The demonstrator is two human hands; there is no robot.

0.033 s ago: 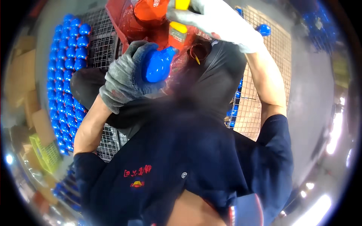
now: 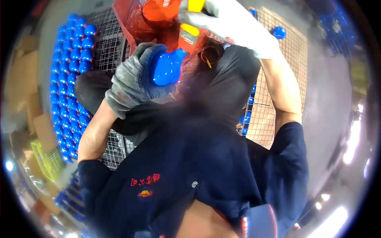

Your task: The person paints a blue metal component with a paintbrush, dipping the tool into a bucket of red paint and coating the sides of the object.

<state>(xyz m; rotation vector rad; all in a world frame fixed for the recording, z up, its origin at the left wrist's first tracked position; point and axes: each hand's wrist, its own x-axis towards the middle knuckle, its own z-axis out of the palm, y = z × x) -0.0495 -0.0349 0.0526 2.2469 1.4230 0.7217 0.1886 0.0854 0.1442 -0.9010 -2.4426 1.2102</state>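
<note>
My left hand (image 2: 133,77), in a grey glove, is closed around a glossy blue rounded piece (image 2: 166,70) with a short neck pointing up and right. My right hand (image 2: 226,25), in a white glove, grips a yellow-handled paintbrush (image 2: 195,4) just above and to the right of that piece. The yellow shows on both sides of the fingers, with a silvery band below. Its bristle end blends into the red behind, so I cannot tell whether it touches the blue piece. An orange-red pot (image 2: 160,11) sits inside a red-smeared container (image 2: 127,20) beyond my hands.
Rows of blue pieces (image 2: 63,79) with red edges cover the left side of a wire mesh rack (image 2: 107,37). On the right, another mesh (image 2: 291,59) holds one blue piece (image 2: 278,32). A small red cup (image 2: 210,55) is by my knee. A yellow-green crate (image 2: 45,160) stands far left.
My right hand and the paintbrush have shifted slightly to the right. My left hand keeps its hold on the blue piece, almost unmoved.
</note>
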